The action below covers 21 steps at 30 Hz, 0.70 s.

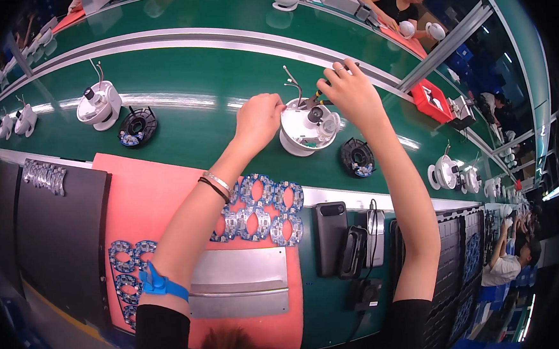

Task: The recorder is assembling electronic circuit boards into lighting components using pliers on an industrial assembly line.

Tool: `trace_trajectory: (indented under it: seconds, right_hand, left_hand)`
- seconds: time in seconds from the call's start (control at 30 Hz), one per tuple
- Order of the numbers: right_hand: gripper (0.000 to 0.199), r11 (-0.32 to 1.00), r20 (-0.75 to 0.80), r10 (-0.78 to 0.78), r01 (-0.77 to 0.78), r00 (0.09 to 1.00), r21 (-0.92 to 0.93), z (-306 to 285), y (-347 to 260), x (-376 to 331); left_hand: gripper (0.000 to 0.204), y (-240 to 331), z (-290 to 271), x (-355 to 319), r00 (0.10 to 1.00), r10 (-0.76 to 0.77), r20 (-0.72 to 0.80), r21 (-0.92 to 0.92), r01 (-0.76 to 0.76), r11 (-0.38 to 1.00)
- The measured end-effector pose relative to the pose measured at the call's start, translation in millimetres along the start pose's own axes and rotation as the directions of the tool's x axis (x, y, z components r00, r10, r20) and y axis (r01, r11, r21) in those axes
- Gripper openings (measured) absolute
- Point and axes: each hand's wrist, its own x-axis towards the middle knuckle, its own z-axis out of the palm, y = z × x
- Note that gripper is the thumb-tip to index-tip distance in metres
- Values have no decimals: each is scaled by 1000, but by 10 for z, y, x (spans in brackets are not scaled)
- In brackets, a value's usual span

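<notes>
Bare forearms [197, 234] reach over the green surface [190, 77], where a white camera shell [297, 134] sits about midway between its near and far edges. The left hand [260, 121] bunches its fingers at the shell's left rim, its grip hidden; the right hand [351, 94] curls round pliers [313, 101]. Probably light, stiff and slick, the shell seems best held by its outer wall, clear of delicate wires [294, 82].

A ring-shaped part [349, 159] lies just right of the camera housing [297, 137].

Left hand [258, 120] curled inward; right hand [353, 94] curled in grip; forearms [220, 168] stretched forward
</notes>
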Motion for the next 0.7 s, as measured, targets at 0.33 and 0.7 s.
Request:
trace_trajectory:
  seconds: [0.33, 0.7]
  right_hand:
    - [13, 999, 151, 23, -29, 988, 38, 28, 35, -140]
    - [24, 889, 18, 377, -367, 926, 275, -573, 69, -383]
  left_hand:
    - [14, 156, 131, 4, 999, 17, 31, -72, -14, 997]
    - [12, 913, -724, -584, 973, 201, 112, 28, -206, 978]
